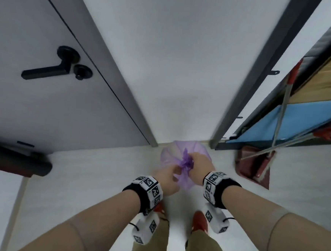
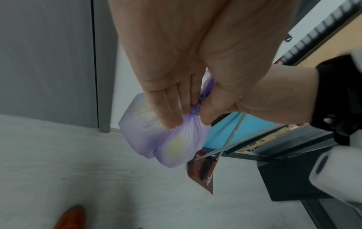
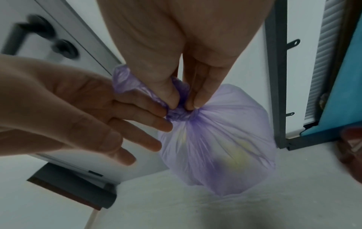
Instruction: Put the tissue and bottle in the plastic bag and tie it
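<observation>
Between the two hands, at about waist height over the floor (image 1: 97,179), hung the purple bag (image 3: 219,139), its gathered neck uppermost and its long axis running straight down from the knot (image 3: 179,115). The neck lay directly below the right hand (image 3: 176,54), which came down on it from above, thumb and forefinger pinching the twisted plastic just at the knot. The left hand (image 3: 68,108) came in from the side, level with the knot; its upper fingers touched the knot and held the loose tail (image 3: 125,80) of the neck that curled up and back towards that hand, while its lower fingers were spread straight and free of the bag. Both hands were equally near; the right carried the bag's weight, as I judged it, and the left had the free end.

A pale yellowish shape showed through the film low in the bag, likely the bottle or tissue, though too blurred to tell which. The knot looked formed but not drawn tight, so the coming move probably turned on pulling the tail sideways, away from the right hand's pinch.

A door (image 1: 44,96) stood to the left and a dustpan (image 1: 254,164) to the right.
</observation>
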`<state>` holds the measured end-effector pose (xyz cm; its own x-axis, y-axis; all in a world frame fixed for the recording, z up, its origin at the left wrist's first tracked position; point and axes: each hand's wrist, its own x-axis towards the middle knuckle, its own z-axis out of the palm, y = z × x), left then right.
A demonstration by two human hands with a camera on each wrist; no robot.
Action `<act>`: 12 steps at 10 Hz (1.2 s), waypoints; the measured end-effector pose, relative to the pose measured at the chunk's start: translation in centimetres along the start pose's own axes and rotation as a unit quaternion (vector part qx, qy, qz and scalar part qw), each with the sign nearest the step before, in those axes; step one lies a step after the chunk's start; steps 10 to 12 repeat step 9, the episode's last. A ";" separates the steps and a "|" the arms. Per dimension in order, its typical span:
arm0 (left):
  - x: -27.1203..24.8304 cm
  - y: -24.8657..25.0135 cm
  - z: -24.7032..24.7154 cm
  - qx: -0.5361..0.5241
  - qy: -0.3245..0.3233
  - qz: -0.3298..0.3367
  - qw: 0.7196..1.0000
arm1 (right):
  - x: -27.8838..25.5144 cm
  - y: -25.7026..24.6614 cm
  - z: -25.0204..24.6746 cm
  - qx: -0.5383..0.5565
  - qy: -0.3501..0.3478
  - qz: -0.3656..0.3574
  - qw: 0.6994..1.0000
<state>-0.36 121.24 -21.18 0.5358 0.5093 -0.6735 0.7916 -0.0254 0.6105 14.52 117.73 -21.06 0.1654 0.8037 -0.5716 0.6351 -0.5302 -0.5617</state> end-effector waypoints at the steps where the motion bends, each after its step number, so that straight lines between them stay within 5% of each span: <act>1: 7.3 -2.9 0.5 0.034 -0.021 0.000 0.999 | 8.0 3.1 2.9 -0.014 0.018 -0.008 1.000; 4: 28.3 -18.0 4.3 0.165 -0.023 -0.044 0.985 | 30.2 14.6 15.3 -0.085 0.017 -0.014 0.996; 7: 41.1 -23.0 5.0 0.238 -0.050 -0.032 0.970 | 39.7 21.5 20.0 -0.132 0.035 0.031 0.990; 9: 42.5 -22.7 5.7 0.245 -0.076 -0.034 0.966 | 40.2 23.0 20.2 -0.038 0.094 0.058 0.993; 12: 42.5 -22.7 5.7 0.245 -0.076 -0.034 0.966 | 40.2 23.0 20.2 -0.038 0.094 0.058 0.993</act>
